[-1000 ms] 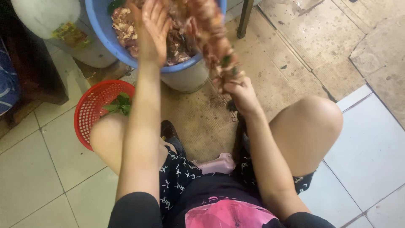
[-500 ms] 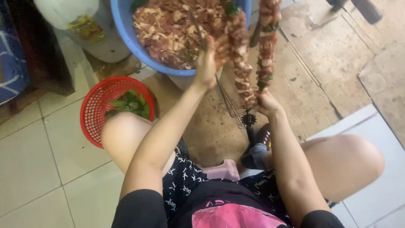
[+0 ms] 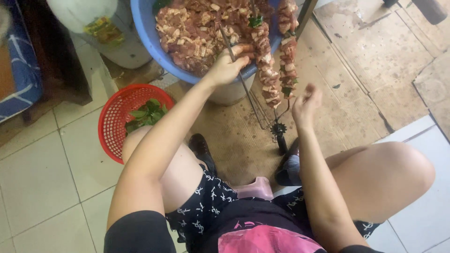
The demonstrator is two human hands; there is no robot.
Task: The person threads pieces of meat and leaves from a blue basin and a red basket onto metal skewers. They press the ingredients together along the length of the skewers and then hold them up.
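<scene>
At the far left a white bucket (image 3: 89, 28) stood on the tiled floor, its inside out of view. Just right of it and nearer the knees sat a red plastic basket (image 3: 117, 117) holding green leaves (image 3: 145, 112). A big blue basin (image 3: 145, 33) above it was heaped with chopped raw meat (image 3: 192, 33). The left hand (image 3: 227, 68) lay over the basin's near rim, fingers closed around a bare metal skewer prong (image 3: 234, 61). Beside it hung two meat-loaded prongs (image 3: 276, 61), joined at a black handle (image 3: 280, 136) below. The right hand (image 3: 305, 104) hovered just right of them, fingers loosely curled, holding nothing
</scene>
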